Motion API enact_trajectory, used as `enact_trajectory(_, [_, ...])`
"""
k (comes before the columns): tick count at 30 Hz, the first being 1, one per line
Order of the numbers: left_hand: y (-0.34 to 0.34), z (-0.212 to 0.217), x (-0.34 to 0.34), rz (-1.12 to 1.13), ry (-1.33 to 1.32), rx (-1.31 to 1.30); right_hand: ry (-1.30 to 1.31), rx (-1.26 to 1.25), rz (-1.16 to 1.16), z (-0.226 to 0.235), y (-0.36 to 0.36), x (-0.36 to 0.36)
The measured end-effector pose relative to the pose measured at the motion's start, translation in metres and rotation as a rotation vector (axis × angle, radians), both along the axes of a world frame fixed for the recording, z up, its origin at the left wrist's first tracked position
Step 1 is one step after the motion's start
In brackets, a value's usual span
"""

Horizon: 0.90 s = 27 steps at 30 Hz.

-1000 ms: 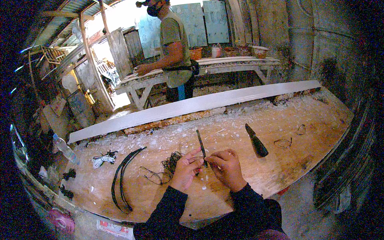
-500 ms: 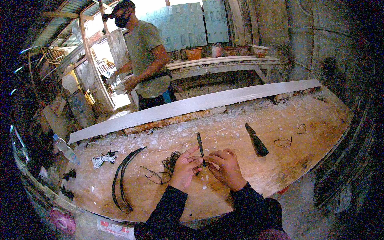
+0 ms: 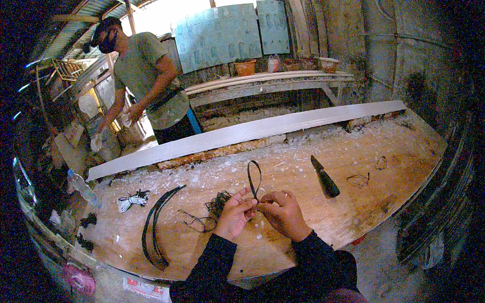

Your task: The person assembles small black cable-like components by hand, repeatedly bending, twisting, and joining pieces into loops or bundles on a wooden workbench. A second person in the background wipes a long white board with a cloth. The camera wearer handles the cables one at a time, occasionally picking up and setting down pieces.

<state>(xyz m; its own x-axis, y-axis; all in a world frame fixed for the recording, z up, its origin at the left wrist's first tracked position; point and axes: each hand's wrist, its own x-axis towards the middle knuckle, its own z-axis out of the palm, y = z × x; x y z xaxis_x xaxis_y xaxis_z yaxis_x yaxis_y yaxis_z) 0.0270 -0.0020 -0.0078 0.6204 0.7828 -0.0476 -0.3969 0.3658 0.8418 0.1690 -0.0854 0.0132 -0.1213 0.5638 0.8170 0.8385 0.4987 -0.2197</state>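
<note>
A thin black strip [image 3: 260, 174] stands up as a narrow loop above my fingertips. Thumb and fingers of my left hand [image 3: 236, 214] pinch its lower end. Right beside it my right hand [image 3: 284, 214] has its fingertips closed at the same spot, where the strip's ends are hidden. A tangle of thin black cord [image 3: 217, 203] lies partly behind my left hand. Off to the right rests a knife [image 3: 325, 177] with a dark handle. Long curved black strips [image 3: 149, 232] lie to the left, with a loose dark cord [image 3: 197, 220] between them and my left hand.
A white board [image 3: 252, 132] runs along the table's far side. Toward the left are a white cord bundle [image 3: 131, 201], black clumps [image 3: 87, 244] and a plastic bottle [image 3: 81, 187]. Small cord loops [image 3: 359, 179] lie at right. Another person [image 3: 146, 81] stands beyond the table.
The black strip, seen edge-on before, now shows as an open loop between my hands. My hands have barely moved. The other person has shifted left and leans forward.
</note>
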Motion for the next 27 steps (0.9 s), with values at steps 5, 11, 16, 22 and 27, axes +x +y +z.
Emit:
enact_trajectory(5, [0.000,0.000,0.001,0.019,0.010,-0.055,-0.018,-0.022,0.012,0.001,0.002,0.002])
enact_trajectory(11, [0.001,-0.004,-0.002,0.001,-0.016,-0.111,0.047,-0.080,0.088,0.004,-0.001,-0.001])
enact_trajectory(16, [0.002,-0.005,-0.004,-0.019,-0.100,-0.104,0.102,-0.160,0.052,0.003,-0.002,-0.002])
enact_trajectory(22, [-0.001,-0.003,-0.002,-0.033,-0.117,-0.042,0.316,-0.241,0.161,-0.003,0.003,-0.002])
enact_trajectory(27, [-0.009,0.000,-0.002,0.023,-0.146,0.007,0.811,-0.485,0.344,-0.009,0.001,-0.002])
